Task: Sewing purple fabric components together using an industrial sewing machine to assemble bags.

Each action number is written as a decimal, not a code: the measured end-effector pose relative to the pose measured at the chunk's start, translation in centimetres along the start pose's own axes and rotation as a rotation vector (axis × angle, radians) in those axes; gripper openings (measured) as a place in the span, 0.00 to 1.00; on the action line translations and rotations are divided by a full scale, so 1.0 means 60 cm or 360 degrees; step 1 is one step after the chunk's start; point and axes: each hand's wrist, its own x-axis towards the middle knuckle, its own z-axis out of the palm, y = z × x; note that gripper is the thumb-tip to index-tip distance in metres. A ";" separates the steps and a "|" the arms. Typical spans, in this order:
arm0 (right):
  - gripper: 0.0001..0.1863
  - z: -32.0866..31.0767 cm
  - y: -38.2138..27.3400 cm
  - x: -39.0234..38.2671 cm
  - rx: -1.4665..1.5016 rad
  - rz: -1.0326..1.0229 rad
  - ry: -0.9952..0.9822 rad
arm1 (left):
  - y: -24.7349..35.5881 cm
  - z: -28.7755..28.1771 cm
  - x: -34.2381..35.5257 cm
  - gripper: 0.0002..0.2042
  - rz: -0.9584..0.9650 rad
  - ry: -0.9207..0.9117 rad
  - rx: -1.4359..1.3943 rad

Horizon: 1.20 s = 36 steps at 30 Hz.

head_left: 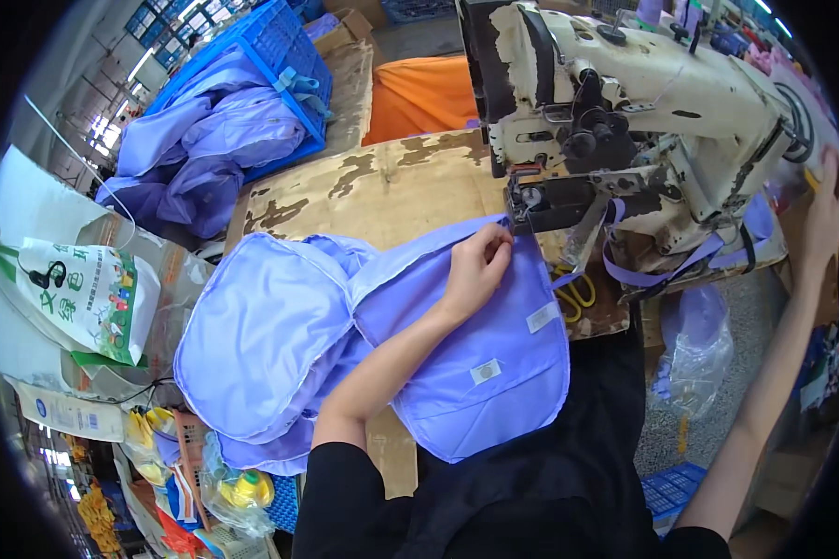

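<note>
A light-purple sewn fabric piece (494,326), rounded like a bag panel with white labels on it, lies over the table edge and my lap. Its upper edge runs to the presser foot area of the worn, cream-coloured sewing machine (718,112). My left hand (480,265) is closed, pinching that edge just left of the needle area. Joined to it on the left is another rounded purple panel (261,335) with pale edging. My right hand (828,186) reaches to the machine's far right end, its fingers at the rim of the handwheel (797,121).
Yellow-handled scissors (576,296) lie below the machine arm, near a hanging purple strap (643,272). A blue crate (280,74) full of purple fabric pieces stands at back left. Left of the table hangs a white-and-green bag (93,293). Orange cloth (419,98) lies behind the worn tabletop (373,191).
</note>
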 end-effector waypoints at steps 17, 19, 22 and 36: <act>0.10 0.164 -0.354 -0.293 0.0374 -0.0905 -0.1165 | 0.037 -0.039 -0.008 0.09 -0.0415 -0.0268 -0.1274; 0.09 0.170 -0.350 -0.285 0.0431 -0.0721 -0.1308 | 0.040 -0.028 -0.015 0.10 0.0067 -0.0269 -0.0470; 0.07 0.188 -0.358 -0.276 0.0646 -0.0202 -0.1558 | 0.032 -0.005 -0.022 0.11 0.0825 -0.0775 -0.0002; 0.07 0.136 -0.387 -0.300 0.0547 -0.0634 -0.1717 | 0.074 -0.012 0.017 0.11 -0.0673 -0.0370 -0.1395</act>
